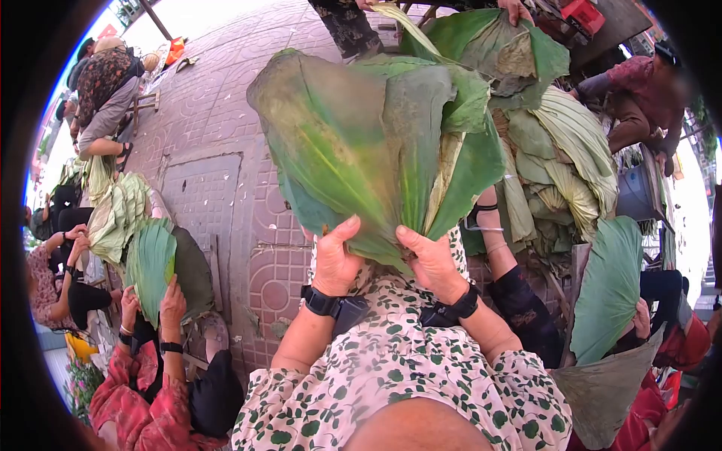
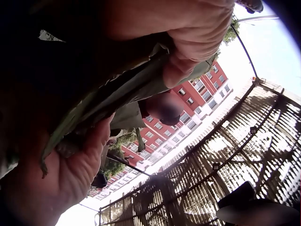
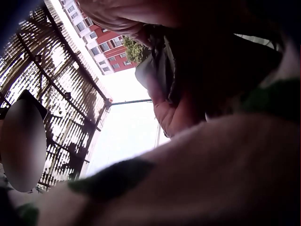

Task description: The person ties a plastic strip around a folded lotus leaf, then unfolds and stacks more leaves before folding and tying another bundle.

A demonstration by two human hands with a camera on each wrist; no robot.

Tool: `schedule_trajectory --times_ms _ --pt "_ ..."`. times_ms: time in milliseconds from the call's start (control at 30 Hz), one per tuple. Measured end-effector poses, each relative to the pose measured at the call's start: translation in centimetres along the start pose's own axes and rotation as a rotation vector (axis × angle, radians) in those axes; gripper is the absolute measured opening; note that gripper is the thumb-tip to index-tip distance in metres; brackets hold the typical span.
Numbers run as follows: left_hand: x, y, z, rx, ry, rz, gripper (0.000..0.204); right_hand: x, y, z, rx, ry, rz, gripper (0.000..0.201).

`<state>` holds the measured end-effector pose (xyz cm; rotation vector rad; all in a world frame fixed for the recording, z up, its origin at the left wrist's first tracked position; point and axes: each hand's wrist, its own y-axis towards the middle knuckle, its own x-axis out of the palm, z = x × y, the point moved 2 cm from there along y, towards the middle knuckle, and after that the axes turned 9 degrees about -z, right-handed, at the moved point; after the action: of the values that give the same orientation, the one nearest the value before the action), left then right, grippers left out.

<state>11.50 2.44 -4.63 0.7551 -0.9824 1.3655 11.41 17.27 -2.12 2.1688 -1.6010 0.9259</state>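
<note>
Green leaves (image 1: 331,150) (layered), bases (image 1: 378,248) between the fingers (image 1: 342,231)

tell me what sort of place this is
Probably an outdoor, street-side work spot: several people are gathered around large leaves on patterned paving, and the left wrist view shows a slatted canopy and a red multi-storey building.

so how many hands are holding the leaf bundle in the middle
2: the left hand and the right hand, side by side at the lower end of the leaf bundle. The leaves could hide another behind.
</note>
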Motion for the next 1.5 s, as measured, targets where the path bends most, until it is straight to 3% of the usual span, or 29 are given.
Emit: schedule_trajectory --times_ms 133,233,400,433,533,600,633,667,733,800,833,967,1167,1200,1267,1300,1367,1500 --pt "-0.6 -0.1 -0.2 -0.03 0.007 0.014 0.042 0.5 -0.3 -0.9 -0.012 0.063 0.002 0.04" --pt "0.5 -0.3 0.2 0.001 0.096 -0.065 0.048 0.6 -0.6 -2.0 -0.016 0.073 0.004 0.044" --pt "0.2 -0.4 0.2 0.012 0.108 -0.075 0.052 -1.9 -1.4 -2.9 -0.027 0.002 0.273 0.046" --pt "0.3 -0.3 0.2 0.014 0.105 -0.075 0.052 -2.8 -1.4 -3.2 -0.085 0.02 0.233 0.044" --pt "0.5 -0.1 0.2 0.079 0.101 -0.131 0.043 -5.3 -1.9 -4.9 -0.2 0.117 0.343 0.024" --pt "0.0 0.2 0.3 0.04 0.082 -0.258 0.041 -6.3 -2.5 -6.8 -0.328 0.099 0.397 0.027" --pt "-0.1 0.2 0.4 0.043 0.075 -0.258 0.041 -7.9 -2.8 -7.1 -0.487 -0.646 0.409 0.034" --pt "-0.2 0.2 0.3 0.034 0.073 -0.25 0.04 -9.8 -4.1 -7.5 -0.516 -0.824 0.468 0.031" --pt "-0.5 0.2 0.4 0.029 0.065 -0.243 0.039 -9.6 -5.5 -8.9 -0.647 -1.674 0.663 0.043" --pt "-0.6 0.2 0.5 0.013 0.082 -0.281 0.038 -10.9 -5.6 -9.8 -0.702 -1.578 0.694 0.052" --pt "-0.7 0.1 0.5 0.016 0.078 -0.28 0.038 -11.2 -5.9 -10.1 -0.655 -1.68 0.805 0.05" --pt "-1.0 -0.1 0.7 0.01 0.076 -0.288 0.037 -13.3 -6.1 -10.9 -0.599 -1.699 0.925 0.049" --pt "-0.9 -0.4 1.2 -0.031 0.064 -0.328 0.035 -15.2 -4.7 -11.4 -0.652 -1.77 0.874 0.045" --pt "-1.0 -0.4 1.2 -0.031 0.062 -0.327 0.035 -15.8 -4.2 -11.2 -0.65 -1.772 0.873 0.045" --pt "-1.0 -0.3 1.3 -0.03 0.011 -0.396 0.035 -18.0 -2.8 -10.9 -0.696 -0.755 0.782 0.034" --pt "-0.6 -0.4 1.5 -0.048 0.087 -0.358 0.035 -17.6 -2.1 -11.4 -0.697 -0.759 0.779 0.034" --pt "-0.6 -0.2 1.5 -0.052 0.076 -0.373 0.035 -16.2 -0.7 -12.0 -0.599 -0.258 0.874 0.024" --pt "-0.8 0.3 1.5 -0.076 0.071 -0.401 0.035 -15.7 1.2 -12.4 -0.604 -0.294 0.87 0.022"
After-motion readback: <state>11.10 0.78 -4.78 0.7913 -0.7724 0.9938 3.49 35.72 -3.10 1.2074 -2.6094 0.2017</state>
